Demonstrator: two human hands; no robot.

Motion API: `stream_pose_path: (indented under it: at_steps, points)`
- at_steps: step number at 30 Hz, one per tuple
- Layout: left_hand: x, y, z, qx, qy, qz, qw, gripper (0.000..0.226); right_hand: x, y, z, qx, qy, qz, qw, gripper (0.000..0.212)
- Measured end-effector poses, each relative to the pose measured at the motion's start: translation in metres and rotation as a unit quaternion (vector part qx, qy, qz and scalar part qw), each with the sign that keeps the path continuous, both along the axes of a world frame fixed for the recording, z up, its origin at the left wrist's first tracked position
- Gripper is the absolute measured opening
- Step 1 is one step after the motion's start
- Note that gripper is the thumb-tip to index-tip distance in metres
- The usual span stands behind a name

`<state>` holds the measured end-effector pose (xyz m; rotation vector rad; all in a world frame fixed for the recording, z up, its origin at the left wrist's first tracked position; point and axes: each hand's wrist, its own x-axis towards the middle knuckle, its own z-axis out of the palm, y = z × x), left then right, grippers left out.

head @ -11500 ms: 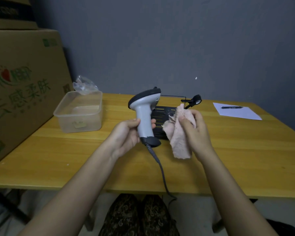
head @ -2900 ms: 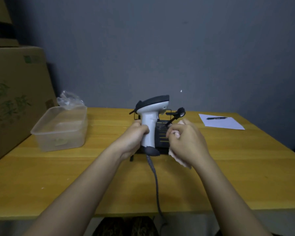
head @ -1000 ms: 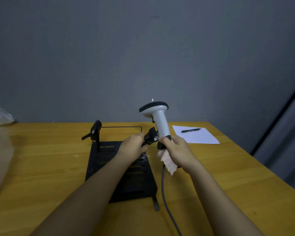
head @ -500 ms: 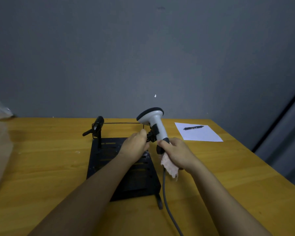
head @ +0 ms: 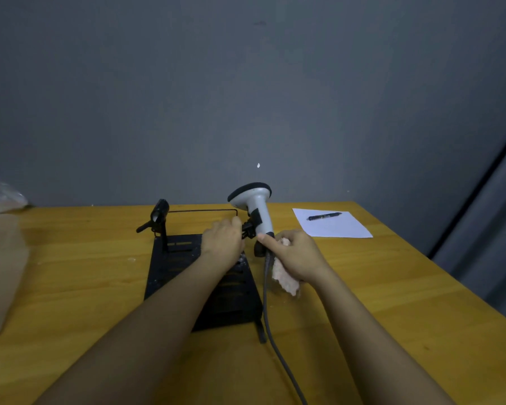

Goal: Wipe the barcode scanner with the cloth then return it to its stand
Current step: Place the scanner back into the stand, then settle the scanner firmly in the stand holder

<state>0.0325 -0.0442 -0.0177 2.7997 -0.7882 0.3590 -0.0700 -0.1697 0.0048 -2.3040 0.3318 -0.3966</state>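
Observation:
The white barcode scanner point(head: 257, 209) with a black top stands upright at the right rear corner of the black slotted stand point(head: 184, 258). A black clip on that corner grips its handle. My left hand point(head: 223, 239) pinches this clip. My right hand point(head: 291, 254) holds the scanner's lower handle and also a crumpled pink cloth point(head: 285, 280), which hangs below the palm. The grey cable point(head: 270, 325) runs from the scanner's base toward me. A second clip point(head: 157, 217) stands at the stand's left rear corner.
A white sheet of paper point(head: 333, 228) with a black pen point(head: 323, 216) lies at the back right of the yellow wooden table point(head: 392, 287). A clear plastic container point(head: 0, 258) sits at the left edge. A grey wall rises behind the table.
The scanner has come down slightly and tilted a little left onto the right clip. Both hands stay in the same grips. Earlier the left hand held the scanner while the right wiped it.

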Motion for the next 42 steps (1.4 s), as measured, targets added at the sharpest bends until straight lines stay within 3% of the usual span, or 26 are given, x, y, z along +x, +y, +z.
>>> stream_pose_path:
  at_steps: [5,11,17,22,27,33,42]
  points:
    - [-0.006,-0.001,0.013,0.035,0.031,0.034,0.998,0.043,-0.015,-0.005,0.009,0.005,-0.065,-0.037,0.997,0.037]
    - [-0.026,0.005,0.034,0.028,0.019,0.045,0.998,0.05,-0.033,0.002,0.027,0.002,-0.103,-0.068,0.992,0.033]
    - [-0.055,0.036,0.065,-0.043,-0.008,0.048,0.998,0.034,-0.054,0.03,0.059,0.021,-0.19,-0.071,0.979,0.023]
    - [-0.078,0.085,0.09,-0.113,-0.005,0.045,0.993,0.038,-0.06,0.069,0.075,0.063,-0.201,-0.001,0.977,0.005]
    - [-0.089,0.152,0.104,-0.193,0.014,0.058,0.979,0.039,-0.053,0.129,0.076,0.145,-0.138,0.103,0.974,0.03]
    - [-0.084,0.257,0.105,-0.231,0.009,0.119,0.966,0.035,-0.022,0.21,0.077,0.216,-0.037,0.206,0.954,0.033]
    - [-0.062,0.371,0.091,-0.249,-0.006,0.212,0.945,0.031,0.046,0.319,0.062,0.236,-0.115,0.234,0.936,0.045]
